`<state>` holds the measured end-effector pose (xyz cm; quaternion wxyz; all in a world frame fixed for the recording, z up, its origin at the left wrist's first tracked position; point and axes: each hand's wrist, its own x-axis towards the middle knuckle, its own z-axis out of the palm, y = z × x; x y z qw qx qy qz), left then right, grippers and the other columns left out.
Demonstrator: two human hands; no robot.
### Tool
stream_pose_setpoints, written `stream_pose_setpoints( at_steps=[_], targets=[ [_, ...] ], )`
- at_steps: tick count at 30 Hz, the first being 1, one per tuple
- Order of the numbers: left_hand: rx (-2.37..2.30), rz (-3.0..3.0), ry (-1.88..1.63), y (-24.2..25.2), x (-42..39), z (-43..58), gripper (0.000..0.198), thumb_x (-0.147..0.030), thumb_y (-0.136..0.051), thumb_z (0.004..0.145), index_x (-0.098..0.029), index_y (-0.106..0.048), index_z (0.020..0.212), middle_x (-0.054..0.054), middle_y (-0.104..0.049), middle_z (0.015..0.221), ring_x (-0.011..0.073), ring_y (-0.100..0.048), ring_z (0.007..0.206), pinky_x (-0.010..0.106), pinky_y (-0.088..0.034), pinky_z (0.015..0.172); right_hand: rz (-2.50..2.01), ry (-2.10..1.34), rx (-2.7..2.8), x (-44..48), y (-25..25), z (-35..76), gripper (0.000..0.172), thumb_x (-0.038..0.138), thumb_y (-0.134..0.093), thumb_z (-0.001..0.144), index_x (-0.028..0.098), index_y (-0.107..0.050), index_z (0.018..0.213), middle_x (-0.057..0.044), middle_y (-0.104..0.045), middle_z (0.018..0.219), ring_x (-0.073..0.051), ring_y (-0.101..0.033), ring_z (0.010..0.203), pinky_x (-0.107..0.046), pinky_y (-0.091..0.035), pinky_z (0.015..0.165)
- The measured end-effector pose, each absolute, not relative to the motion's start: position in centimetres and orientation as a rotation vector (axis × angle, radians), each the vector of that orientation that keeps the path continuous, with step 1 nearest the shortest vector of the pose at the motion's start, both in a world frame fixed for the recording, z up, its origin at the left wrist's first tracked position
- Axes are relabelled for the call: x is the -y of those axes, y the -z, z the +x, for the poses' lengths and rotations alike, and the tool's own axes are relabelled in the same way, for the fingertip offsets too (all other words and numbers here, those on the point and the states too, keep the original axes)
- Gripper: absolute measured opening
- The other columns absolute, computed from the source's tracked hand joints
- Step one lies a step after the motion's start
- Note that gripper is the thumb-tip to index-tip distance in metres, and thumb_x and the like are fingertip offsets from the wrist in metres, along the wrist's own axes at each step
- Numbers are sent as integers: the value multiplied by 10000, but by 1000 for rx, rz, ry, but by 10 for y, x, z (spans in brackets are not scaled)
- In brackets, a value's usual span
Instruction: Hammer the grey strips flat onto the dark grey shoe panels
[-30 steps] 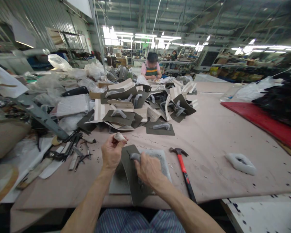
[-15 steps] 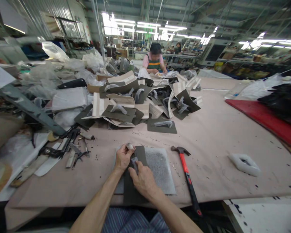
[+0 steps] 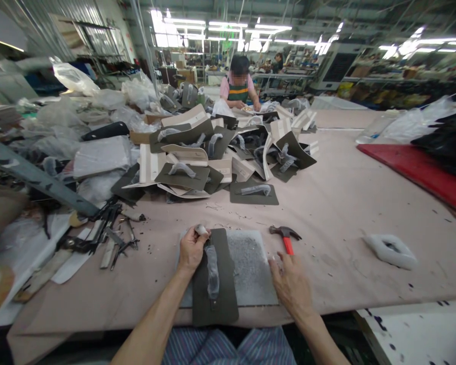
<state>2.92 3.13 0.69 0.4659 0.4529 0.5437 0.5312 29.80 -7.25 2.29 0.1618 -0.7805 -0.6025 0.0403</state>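
Note:
In the head view, a dark grey-green panel lies lengthwise on a pale, scuffed slab. A handle wrapped in clear plastic runs along the middle of the panel. My left hand is closed on a short punch-like tool with a pale rounded end, upright at the panel's far end; its lower tip is hidden. Over the grip of a claw hammer is my right hand, thumb and fingers apart. It covers most of the hammer's handle, and contact is hard to make out.
Beyond the slab is a heap of similar panels with wrapped handles. Pliers and other tools lie left, near a slanted metal post. A plastic-wrapped ring and a red board are right. A person sits across the table.
My right hand has left the wrapped handle and moved right to the hammer, uncovering the panel. My left hand keeps its place with the punch-like tool.

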Motion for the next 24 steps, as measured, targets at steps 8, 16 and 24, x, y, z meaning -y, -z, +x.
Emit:
stream_pose_setpoints(
  at_steps=[8, 16, 24],
  targets=[
    [-1422, 1298, -1257, -3, -28, 32, 213, -308, -674, 780, -177, -684, 948, 56, -760, 907, 195, -703, 850, 292, -532, 812, -2457, -625, 1321, 87, -18, 347, 181, 302, -511, 866, 164, -566, 970, -84, -572, 803, -251, -589, 742, -352, -445, 659],
    [-1390, 1513, -1176, -12, -26, 34, 169, -220, -607, 781, -198, -707, 915, 44, -756, 903, 203, -689, 855, 299, -513, 832, -1828, -1303, 951, 65, -78, 301, 157, 358, -429, 894, 243, -400, 791, 47, -477, 618, -106, -422, 431, -228, -360, 411],
    [-1420, 1587, -1138, -7, -28, 32, 152, -230, -605, 776, -215, -705, 890, 17, -718, 768, 190, -650, 731, 277, -488, 721, -1758, -421, 2184, 54, -118, 246, 237, 344, -375, 993, 217, -507, 843, 8, -558, 601, -128, -466, 471, -275, -240, 482]
  ],
)
